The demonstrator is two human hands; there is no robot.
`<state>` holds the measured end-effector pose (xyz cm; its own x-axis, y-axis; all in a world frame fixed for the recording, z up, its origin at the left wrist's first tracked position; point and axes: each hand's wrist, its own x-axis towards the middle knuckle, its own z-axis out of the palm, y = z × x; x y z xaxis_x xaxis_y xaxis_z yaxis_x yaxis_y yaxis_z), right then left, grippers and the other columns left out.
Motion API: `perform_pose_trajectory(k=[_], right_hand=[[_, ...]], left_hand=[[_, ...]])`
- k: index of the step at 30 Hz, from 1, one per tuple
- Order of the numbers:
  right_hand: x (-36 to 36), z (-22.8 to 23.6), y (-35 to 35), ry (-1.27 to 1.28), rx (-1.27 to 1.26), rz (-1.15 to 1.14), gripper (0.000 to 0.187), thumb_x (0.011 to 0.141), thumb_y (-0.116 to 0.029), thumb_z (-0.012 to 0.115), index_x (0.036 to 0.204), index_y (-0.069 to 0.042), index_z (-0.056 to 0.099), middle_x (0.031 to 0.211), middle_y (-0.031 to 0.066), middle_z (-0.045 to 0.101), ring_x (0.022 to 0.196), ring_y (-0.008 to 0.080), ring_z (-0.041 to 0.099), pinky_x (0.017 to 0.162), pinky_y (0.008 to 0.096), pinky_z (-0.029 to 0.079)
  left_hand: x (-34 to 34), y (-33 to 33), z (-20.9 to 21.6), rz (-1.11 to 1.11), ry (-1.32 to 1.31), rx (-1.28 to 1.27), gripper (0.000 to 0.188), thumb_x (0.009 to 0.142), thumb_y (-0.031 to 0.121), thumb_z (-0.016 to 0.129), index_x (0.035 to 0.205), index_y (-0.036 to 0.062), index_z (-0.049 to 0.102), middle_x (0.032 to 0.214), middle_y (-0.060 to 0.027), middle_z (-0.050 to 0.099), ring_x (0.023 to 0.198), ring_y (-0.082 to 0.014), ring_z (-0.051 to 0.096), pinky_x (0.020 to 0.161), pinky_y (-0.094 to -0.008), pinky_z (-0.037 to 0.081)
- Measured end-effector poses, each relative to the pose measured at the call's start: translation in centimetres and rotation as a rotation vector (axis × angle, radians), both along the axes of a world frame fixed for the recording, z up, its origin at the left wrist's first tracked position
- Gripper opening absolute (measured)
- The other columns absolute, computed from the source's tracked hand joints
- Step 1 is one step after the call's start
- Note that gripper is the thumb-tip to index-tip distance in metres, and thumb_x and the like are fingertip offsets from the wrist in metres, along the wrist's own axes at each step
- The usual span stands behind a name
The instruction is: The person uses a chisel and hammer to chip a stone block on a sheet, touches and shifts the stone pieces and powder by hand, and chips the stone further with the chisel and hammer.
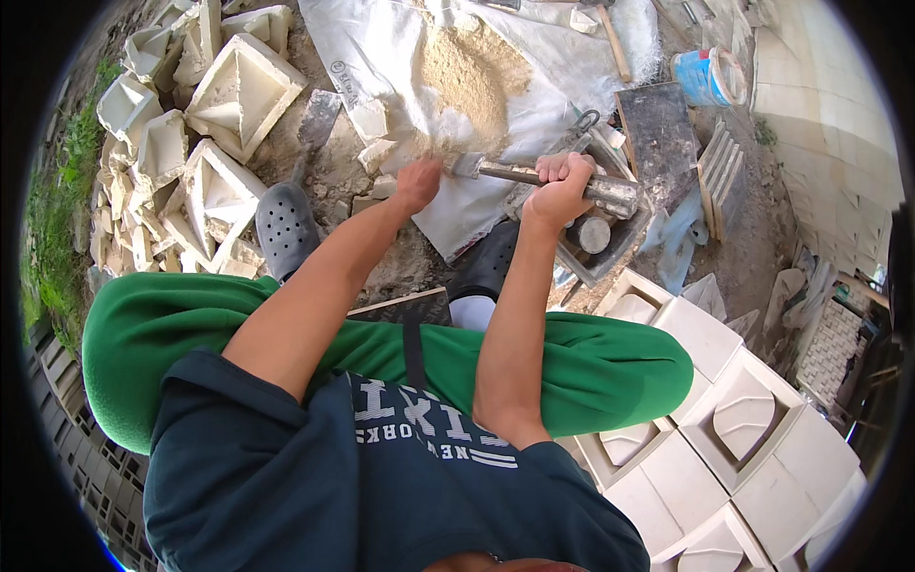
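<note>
My right hand (562,189) is closed around a tool with a dark shaft (510,173), a thick grey grip end and a pale flat head (464,165); its exact kind is unclear. The head points left, toward my left hand. My left hand (419,183) is closed low over the rubble, at the edge of the white sheet (372,38). Its fingertips are blurred, and whatever they may hold cannot be made out. Just beyond both hands lies a heap of tan sand or powder (462,86) on that sheet.
Broken cream hollow blocks (243,100) pile up at the left. A box (599,272) with a cylindrical piece stands beneath my right hand. Farther right are a dark board (658,129), a blue-and-white bucket (707,76) and wooden slats (720,176). Cream moulded blocks (701,334) stand at lower right.
</note>
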<state>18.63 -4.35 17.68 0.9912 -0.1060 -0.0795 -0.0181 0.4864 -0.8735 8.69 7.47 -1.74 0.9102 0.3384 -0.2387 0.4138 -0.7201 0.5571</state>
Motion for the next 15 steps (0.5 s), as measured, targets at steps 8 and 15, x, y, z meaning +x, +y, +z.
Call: perform_pose_trajectory(k=[8, 15], right_hand=[[-3.4, 4.2, 0.8, -0.149, -0.213, 0.150, 0.015, 0.080, -0.005, 0.050, 0.067, -0.005, 0.043, 0.058, -0.0001, 0.040, 0.052, 0.0090, 0.037, 0.053, 0.0248, 0.034], [-6.2, 2.5, 0.2, -0.216, -0.410, 0.216, 0.018, 0.086, -0.007, 0.046, 0.069, -0.004, 0.044, 0.061, 0.0017, 0.042, 0.058, 0.0126, 0.040, 0.069, 0.0324, 0.042]], left_hand=[[0.9, 3.7, 1.2, -0.259, -0.031, 0.134, 0.012, 0.082, 0.005, 0.045, 0.091, 0.0017, 0.053, 0.100, -0.0169, 0.057, 0.093, -0.0331, 0.059, 0.070, -0.0431, 0.051], [-1.3, 0.7, 0.9, -0.057, -0.069, 0.280, 0.056, 0.086, 0.022, 0.048, 0.133, -0.0025, 0.031, 0.141, -0.0214, 0.028, 0.132, -0.0348, 0.025, 0.105, -0.0445, 0.027]])
